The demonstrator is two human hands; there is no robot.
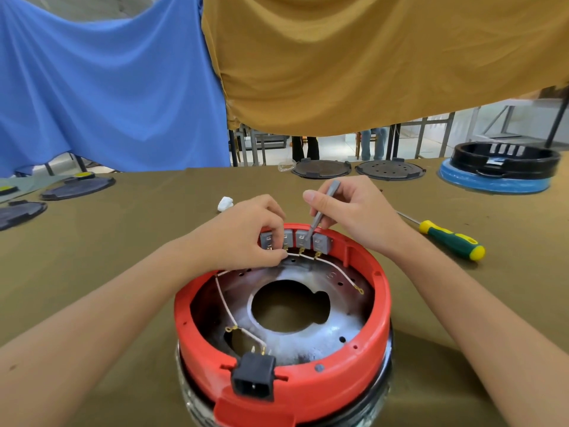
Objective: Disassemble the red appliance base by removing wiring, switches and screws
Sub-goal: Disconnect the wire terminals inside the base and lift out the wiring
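Note:
The red appliance base point(378, 328) lies upside down on the table in front of me, its metal plate point(308, 340) with a large centre hole exposed. Several grey switches point(321, 243) line its far rim, with white wires point(224, 300) running from their brass terminals. A black power socket point(254, 377) sits at the near rim. My left hand point(249, 232) pinches a wire terminal under the left switches. My right hand point(354, 211) grips grey tweezers point(323, 211), tip down at a middle switch.
A green and yellow screwdriver point(452, 240) lies right of the base. A white wad point(225, 204) sits behind my left hand. Black round covers point(321, 169) rest at the far edge and at left point(77, 188). A black and blue base point(498, 167) stands far right. Cloths hang behind.

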